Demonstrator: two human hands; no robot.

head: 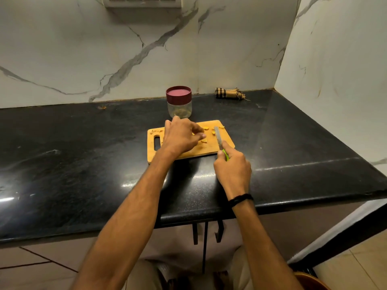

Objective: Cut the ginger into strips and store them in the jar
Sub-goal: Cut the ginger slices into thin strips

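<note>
Jar (179,103) behind cutting board (209,150) on counter (83,153); ginger pieces (206,128) on board; cloth (228,93) right of jar.

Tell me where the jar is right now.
In the head view, the jar, maroon lid on, stands near the centre on the black counter, just behind the cutting board and left of the folded checked cloth.

Ginger pieces (205,128): small, yellow, seen scattered over the wooden cutting board (211,146). Jar (180,106): clear, upright, maroon lid (178,94) fitted, set just behind the board; a few bits noted inside. Knife (218,137): green-handled, blade angled over the board's right side.
</note>
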